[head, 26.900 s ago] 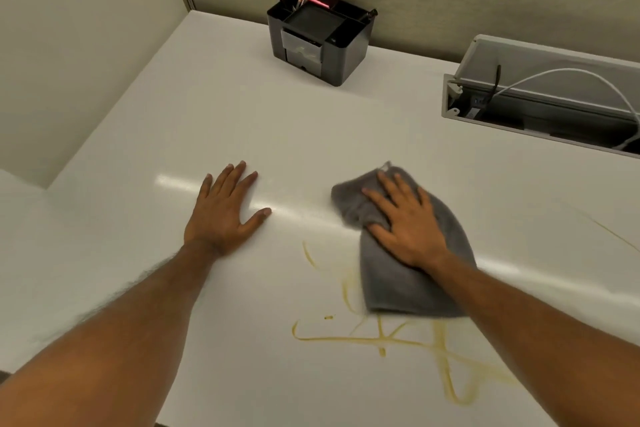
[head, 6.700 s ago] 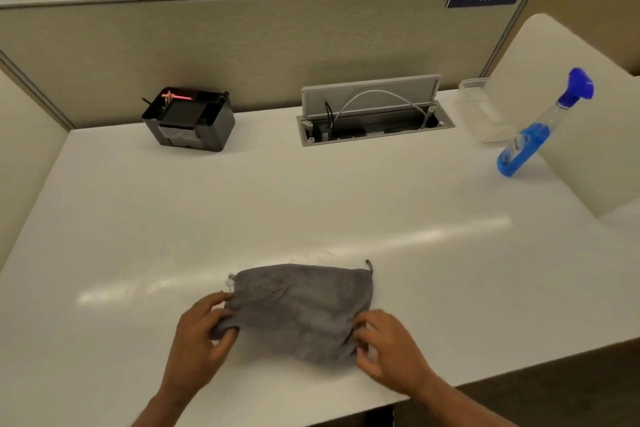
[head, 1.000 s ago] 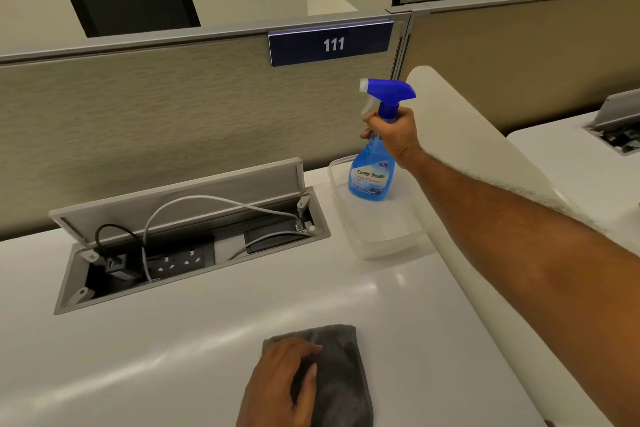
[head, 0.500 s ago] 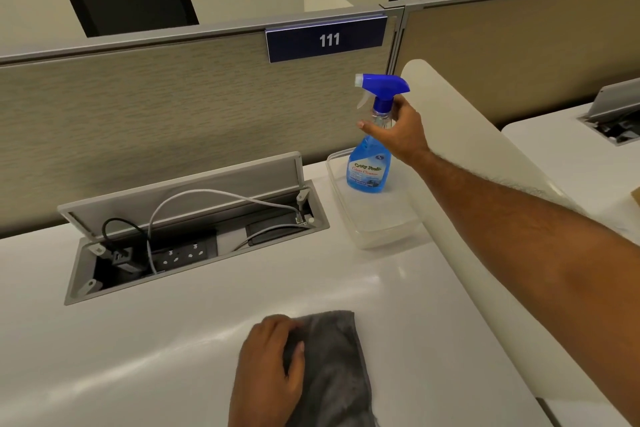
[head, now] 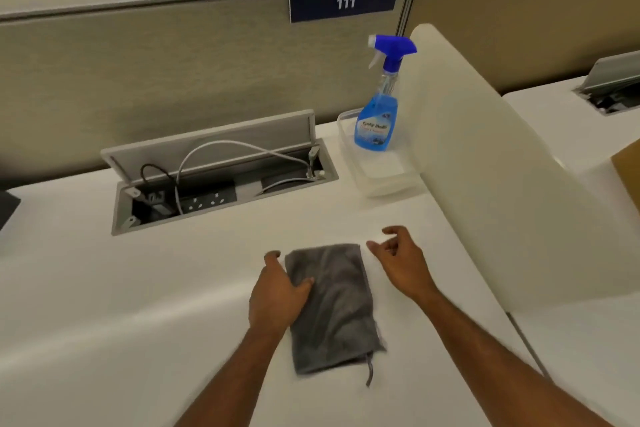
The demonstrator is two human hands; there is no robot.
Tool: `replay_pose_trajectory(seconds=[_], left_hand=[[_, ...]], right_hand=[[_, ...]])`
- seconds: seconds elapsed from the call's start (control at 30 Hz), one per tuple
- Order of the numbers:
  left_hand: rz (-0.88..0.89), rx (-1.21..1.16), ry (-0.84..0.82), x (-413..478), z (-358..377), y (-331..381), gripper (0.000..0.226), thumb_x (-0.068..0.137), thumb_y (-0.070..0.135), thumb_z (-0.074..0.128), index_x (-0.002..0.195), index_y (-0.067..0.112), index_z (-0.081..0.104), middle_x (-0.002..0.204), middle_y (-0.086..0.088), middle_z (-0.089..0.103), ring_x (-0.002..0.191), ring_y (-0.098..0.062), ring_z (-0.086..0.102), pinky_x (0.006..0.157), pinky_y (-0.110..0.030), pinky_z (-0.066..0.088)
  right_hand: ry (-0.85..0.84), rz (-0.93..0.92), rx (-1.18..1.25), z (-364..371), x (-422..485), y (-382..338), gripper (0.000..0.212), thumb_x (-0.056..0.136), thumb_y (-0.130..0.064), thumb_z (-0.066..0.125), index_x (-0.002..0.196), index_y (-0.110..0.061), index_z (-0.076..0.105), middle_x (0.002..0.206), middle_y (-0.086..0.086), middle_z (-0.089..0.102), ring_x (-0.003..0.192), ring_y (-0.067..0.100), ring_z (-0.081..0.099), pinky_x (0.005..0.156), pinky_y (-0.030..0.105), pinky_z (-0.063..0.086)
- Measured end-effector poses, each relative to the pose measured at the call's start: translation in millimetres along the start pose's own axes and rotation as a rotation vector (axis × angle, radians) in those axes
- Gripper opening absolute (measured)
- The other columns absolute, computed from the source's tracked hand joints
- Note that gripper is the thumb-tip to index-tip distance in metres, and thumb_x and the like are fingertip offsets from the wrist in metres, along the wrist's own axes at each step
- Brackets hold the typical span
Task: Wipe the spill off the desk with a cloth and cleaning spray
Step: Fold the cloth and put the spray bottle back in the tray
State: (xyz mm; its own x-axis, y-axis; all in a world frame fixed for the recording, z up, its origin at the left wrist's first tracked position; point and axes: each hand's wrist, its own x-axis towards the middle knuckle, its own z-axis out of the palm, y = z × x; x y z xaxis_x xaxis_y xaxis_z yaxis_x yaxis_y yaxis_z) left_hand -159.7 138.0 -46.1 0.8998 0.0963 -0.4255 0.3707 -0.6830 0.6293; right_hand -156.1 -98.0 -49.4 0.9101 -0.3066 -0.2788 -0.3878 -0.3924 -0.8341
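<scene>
A folded grey cloth lies flat on the white desk in front of me. My left hand rests on the cloth's left edge, thumb on the fabric. My right hand hovers just right of the cloth, fingers loosely curled and apart, holding nothing. The blue cleaning spray bottle stands upright in a clear plastic tray at the back right of the desk. No spill shows on the visible desk surface.
An open cable box with sockets and a white cable sits in the desk behind the cloth. A white side divider rises on the right. A beige partition with a "111" sign closes the back.
My right hand has let go of the spray bottle, which now stands in the tray, and has come back down beside the cloth. My left hand stays on the cloth.
</scene>
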Motion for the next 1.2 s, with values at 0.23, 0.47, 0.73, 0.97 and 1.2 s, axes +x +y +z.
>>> replay_pose_trajectory(seconds=[0.23,0.47,0.73,0.97,1.2], left_hand=[[-0.081,-0.209,-0.163,-11,-2,-16,0.097,0.071,0.026,0.086,0.144,0.015,0.023,0.093,-0.001,0.066,0.089,-0.020,0.066,0.084,-0.037,0.054],[0.184,-0.358,-0.208,-39,-11,-4,0.063,0.087,0.005,0.068,0.135,0.028,0.034,0.119,0.001,0.054,0.089,-0.016,0.064,0.068,-0.021,0.055],[0.624,-0.184,-0.397,-42,-54,58,0.056,0.089,0.001,0.058,0.129,0.037,0.041,0.127,0.026,0.047,0.098,-0.004,0.059,0.085,-0.025,0.057],[0.501,-0.021,-0.445,4,-74,80,0.059,0.072,0.028,0.085,0.123,0.029,0.054,0.112,0.013,0.059,0.095,-0.012,0.062,0.066,-0.021,0.055],[0.284,-0.539,-0.336,51,-68,85,0.018,0.082,0.009,0.074,0.100,0.012,0.073,0.096,-0.005,0.077,0.097,-0.023,0.071,0.089,-0.034,0.056]], right_hand=[[-0.136,0.157,-0.116,28,-65,20,0.069,0.080,-0.037,0.079,0.134,-0.016,0.042,0.086,-0.002,0.059,0.080,0.010,0.060,0.068,0.018,0.046],[-0.115,0.127,-0.178,27,-65,13,0.088,0.070,-0.040,0.087,0.140,-0.018,0.038,0.121,0.007,0.060,0.110,0.023,0.060,0.096,0.034,0.050],[-0.501,-0.279,-0.080,-37,-23,-75,0.073,0.065,-0.024,0.085,0.131,-0.028,0.054,0.127,-0.005,0.063,0.123,0.015,0.057,0.101,0.034,0.052],[-0.370,-0.230,0.002,-64,0,-111,0.031,0.081,-0.017,0.079,0.109,-0.017,0.067,0.104,0.003,0.070,0.103,0.023,0.065,0.091,0.037,0.057],[-0.141,-0.200,0.064,-90,32,-125,0.032,0.089,-0.033,0.069,0.117,-0.018,0.064,0.108,-0.002,0.070,0.102,0.016,0.065,0.088,0.029,0.053]])
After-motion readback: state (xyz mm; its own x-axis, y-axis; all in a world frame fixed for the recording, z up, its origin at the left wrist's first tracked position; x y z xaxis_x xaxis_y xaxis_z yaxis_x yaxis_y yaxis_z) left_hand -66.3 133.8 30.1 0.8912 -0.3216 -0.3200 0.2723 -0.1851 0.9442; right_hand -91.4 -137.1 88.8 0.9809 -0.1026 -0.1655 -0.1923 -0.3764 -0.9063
